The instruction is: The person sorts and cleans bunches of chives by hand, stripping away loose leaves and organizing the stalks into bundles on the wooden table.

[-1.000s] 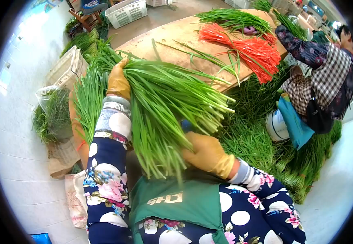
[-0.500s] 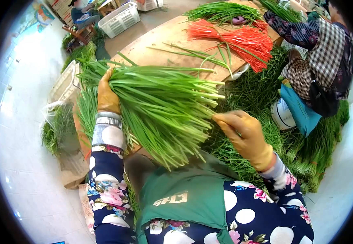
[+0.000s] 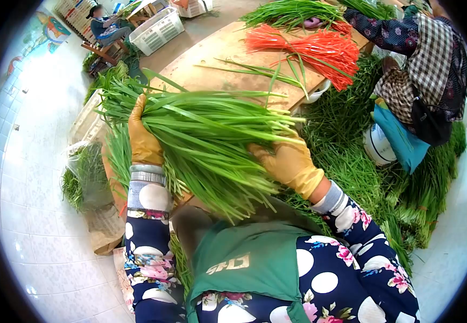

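A large fanned bunch of garlic chives (image 3: 206,126) lies across in front of me, leafy tips to the left and pale stem ends to the right. My left hand (image 3: 145,140), in a yellow-brown rubber glove, is wrapped round it near the leafy end. In a matching glove, my right hand (image 3: 291,164) grips stems at the cut end, its fingertips partly hidden among them. More chives (image 3: 118,153) lie beneath the bunch, beside my left wrist.
On the wooden table (image 3: 206,75) lie red ties (image 3: 311,51), loose stalks (image 3: 260,72) and another chive pile (image 3: 290,13). Heaped greens (image 3: 346,161) and a white bucket (image 3: 379,145) stand to the right, near a co-worker (image 3: 432,64). Another person (image 3: 107,27) sits beyond, near a white crate (image 3: 158,30).
My right hand has moved left from just off the stem ends into the bunch and closed on stems there. The lower stems have drawn in, while my left hand keeps its hold.
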`<state>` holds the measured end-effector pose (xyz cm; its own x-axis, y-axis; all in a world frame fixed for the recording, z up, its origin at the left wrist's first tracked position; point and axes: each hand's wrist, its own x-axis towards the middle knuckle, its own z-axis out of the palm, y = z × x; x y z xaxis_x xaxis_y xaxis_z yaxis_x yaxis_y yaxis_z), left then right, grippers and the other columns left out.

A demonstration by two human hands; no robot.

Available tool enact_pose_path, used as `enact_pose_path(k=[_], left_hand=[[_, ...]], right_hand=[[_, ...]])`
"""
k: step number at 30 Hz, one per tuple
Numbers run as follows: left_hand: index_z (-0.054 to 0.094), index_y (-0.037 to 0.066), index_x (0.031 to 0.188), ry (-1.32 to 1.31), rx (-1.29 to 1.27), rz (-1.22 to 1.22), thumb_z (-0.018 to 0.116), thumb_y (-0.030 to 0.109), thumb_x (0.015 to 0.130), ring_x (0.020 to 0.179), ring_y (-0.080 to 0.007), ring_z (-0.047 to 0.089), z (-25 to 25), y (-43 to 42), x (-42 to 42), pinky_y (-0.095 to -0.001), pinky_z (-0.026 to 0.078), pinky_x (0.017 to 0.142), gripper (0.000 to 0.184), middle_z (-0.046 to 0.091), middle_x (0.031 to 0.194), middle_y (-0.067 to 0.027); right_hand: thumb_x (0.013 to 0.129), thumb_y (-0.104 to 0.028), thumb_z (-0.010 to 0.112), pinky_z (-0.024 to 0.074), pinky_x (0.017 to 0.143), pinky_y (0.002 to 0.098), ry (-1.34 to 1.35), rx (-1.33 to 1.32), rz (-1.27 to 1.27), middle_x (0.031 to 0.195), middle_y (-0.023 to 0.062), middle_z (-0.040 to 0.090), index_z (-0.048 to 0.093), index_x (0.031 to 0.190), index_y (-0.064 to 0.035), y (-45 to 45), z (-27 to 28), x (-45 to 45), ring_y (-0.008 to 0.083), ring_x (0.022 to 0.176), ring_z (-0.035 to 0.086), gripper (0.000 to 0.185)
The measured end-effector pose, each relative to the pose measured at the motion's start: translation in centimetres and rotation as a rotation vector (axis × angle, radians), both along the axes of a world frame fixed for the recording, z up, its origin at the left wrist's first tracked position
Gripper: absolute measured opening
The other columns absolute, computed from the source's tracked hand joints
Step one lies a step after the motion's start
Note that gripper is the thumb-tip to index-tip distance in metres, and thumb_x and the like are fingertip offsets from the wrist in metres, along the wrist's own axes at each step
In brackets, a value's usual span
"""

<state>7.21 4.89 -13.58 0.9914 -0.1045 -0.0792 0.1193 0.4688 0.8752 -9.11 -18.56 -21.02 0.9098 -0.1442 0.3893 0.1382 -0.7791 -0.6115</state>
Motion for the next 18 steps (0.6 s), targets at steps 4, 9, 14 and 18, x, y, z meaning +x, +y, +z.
enact_pose_path(k=[4, 9, 14, 18], left_hand=[[0.064, 0.001, 0.106, -0.079, -0.073, -0.021, 0.059, 0.030, 0.093, 0.081, -0.0218, 0.066, -0.2, -0.3, -0.6, -0.0343, 0.057, 0.074, 0.032, 0.067, 0.096, -0.0096], [0.059, 0.003, 0.118, -0.228, -0.032, 0.006, 0.057, 0.029, 0.094, 0.092, -0.0210, 0.063, 0.1, -0.4, -1.3, -0.0360, 0.055, 0.082, 0.035, 0.062, 0.110, -0.0098], [0.057, 0.003, 0.120, -0.216, -0.088, 0.031, 0.055, 0.028, 0.095, 0.096, -0.0212, 0.062, 1.1, -1.0, -3.0, -0.0368, 0.054, 0.085, 0.035, 0.061, 0.112, -0.0100], [0.060, 0.004, 0.118, -0.220, -0.109, 0.007, 0.054, 0.028, 0.096, 0.097, -0.0221, 0.063, 1.9, -0.7, -4.6, -0.0386, 0.054, 0.085, 0.033, 0.063, 0.111, -0.0100]], right_hand=[[0.090, -0.022, 0.058, 0.0428, 0.095, 0.0399, 0.129, -0.017, 0.143, 0.121, 0.0154, 0.059, 0.057, 0.124, -0.0085, -0.3, -3.3, 0.4, 0.0319, 0.111, 0.055, 0.037], [0.097, -0.020, 0.050, 0.0420, 0.098, 0.0359, 0.233, 0.823, 0.120, 0.124, 0.0106, 0.057, 0.053, 0.128, -0.0085, 0.8, -5.4, 0.9, 0.0254, 0.114, 0.053, 0.034], [0.096, -0.016, 0.048, 0.0424, 0.098, 0.0369, -0.049, 0.286, 0.003, 0.124, 0.0134, 0.057, 0.052, 0.128, -0.0046, 0.5, -9.1, 0.7, 0.0266, 0.114, 0.054, 0.034], [0.081, -0.014, 0.055, 0.0471, 0.072, 0.0387, -0.182, -0.437, -0.260, 0.090, 0.0125, 0.063, 0.063, 0.100, -0.0083, -0.5, -7.5, 0.3, 0.0262, 0.083, 0.060, 0.022]])
